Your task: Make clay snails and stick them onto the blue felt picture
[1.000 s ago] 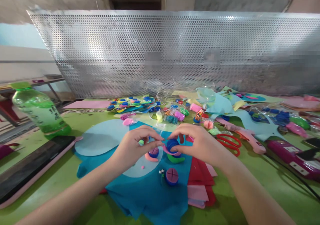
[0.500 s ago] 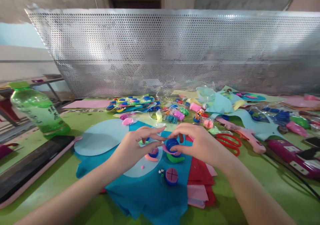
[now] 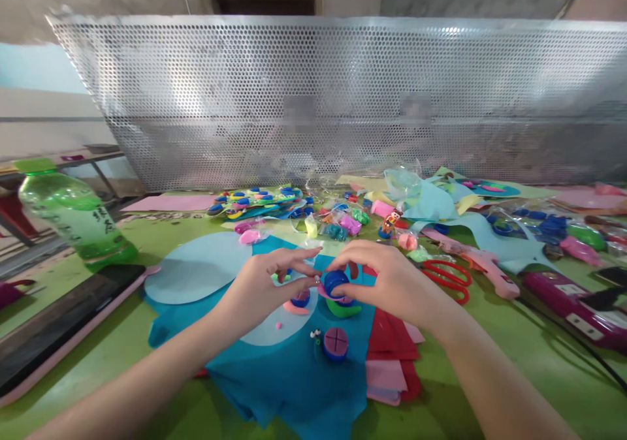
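Note:
My right hand [image 3: 385, 273] grips a blue bottle-cap snail [image 3: 336, 283] with a pink clay body [image 3: 325, 292] between thumb and fingers. From the left, my left hand [image 3: 269, 280] reaches the snail's pink end with thumb and forefinger pinched. A tiny whitish bit shows at those fingertips, too small to name. Just below the held snail is a green clay piece [image 3: 344, 309], partly covered. A salmon clay snail [image 3: 296, 308] rests on a pale blue paper disc [image 3: 274, 335] under my left hand. Closer to me stands a finished-looking snail [image 3: 336, 344] with a purple crossed face and googly eyes.
Blue felt [image 3: 294, 388] covers the middle of the green table. At left are a green bottle [image 3: 73, 218] and a phone [image 3: 63, 322]. Red-handled scissors [image 3: 448, 280], a pink glue gun [image 3: 490, 270] and bagged clay [image 3: 350, 224] lie right and behind. A perforated metal panel [image 3: 343, 100] rises at the back.
Almost nothing differs. My left fingertips have shifted slightly against the pink end of the snail, while my right hand keeps its grip.

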Available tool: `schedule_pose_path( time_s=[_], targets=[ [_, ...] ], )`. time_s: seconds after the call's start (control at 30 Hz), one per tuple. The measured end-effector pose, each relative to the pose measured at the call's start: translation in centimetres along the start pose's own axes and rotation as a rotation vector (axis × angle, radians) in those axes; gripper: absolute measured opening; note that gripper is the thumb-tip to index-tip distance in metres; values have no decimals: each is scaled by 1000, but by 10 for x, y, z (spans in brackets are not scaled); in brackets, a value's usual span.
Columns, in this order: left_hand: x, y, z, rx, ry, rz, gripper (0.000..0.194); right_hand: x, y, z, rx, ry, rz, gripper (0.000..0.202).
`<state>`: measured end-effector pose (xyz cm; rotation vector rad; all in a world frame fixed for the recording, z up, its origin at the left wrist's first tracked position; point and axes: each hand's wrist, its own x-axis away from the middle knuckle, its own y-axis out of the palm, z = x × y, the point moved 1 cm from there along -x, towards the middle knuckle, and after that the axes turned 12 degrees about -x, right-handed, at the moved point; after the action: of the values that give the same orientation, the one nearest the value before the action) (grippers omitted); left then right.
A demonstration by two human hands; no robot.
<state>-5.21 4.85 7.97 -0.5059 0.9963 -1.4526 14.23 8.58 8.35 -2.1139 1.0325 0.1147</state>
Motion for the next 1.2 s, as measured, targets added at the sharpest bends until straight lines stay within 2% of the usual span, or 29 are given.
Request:
schedule_pose_path(
  time_s=[0.77,1.2],
  targets=[
    [1,2,-2,77,-21,-23,23,1,2,-2,-8,3,-25,17],
    [0,3,-2,152,-48,-58,32,1,2,-2,-8,-21,-14,16]
  ],
)
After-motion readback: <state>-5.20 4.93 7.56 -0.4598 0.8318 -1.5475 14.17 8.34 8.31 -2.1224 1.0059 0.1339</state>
